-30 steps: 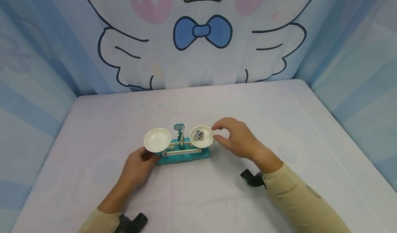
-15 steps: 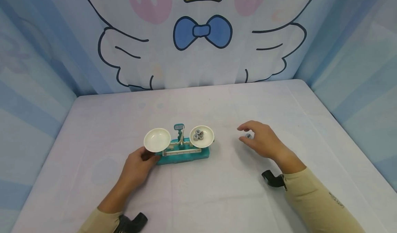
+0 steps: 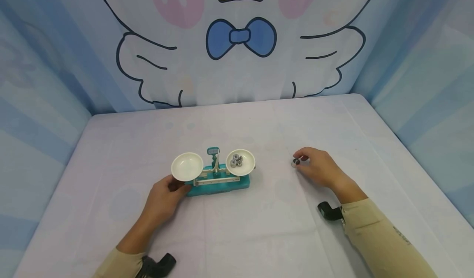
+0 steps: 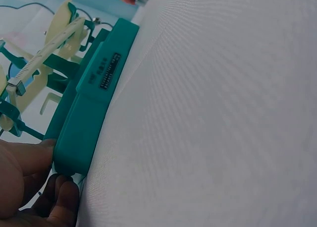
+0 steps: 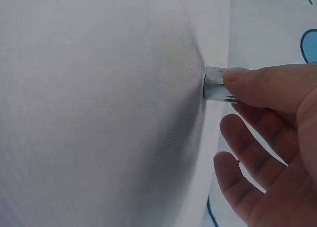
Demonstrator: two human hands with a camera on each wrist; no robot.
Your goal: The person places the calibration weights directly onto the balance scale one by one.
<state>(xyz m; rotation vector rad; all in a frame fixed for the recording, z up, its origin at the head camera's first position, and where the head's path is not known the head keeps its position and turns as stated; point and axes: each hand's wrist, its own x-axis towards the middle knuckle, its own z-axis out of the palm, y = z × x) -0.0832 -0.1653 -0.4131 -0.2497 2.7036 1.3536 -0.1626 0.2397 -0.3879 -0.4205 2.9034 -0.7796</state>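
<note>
A toy balance scale with a teal base stands on the table. My left hand grips the left end of its base; in the left wrist view the thumb lies on the base and the fingers curl at its end. The left pan holds nothing. Several small silver weights sit together in the right pan. To the right of the scale, my right hand pinches one silver cylindrical weight between thumb and fingers. Its lower end meets the cloth.
A pale cloth covers the table. Behind it hangs a printed curtain with a blue bow, and blue-striped curtains flank both sides. A black wrist camera juts out beside the right sleeve, another beside the left.
My right hand has moved right, away from the right pan, and its fingers have closed on the weight on the table. The left hand and the scale stay in place.
</note>
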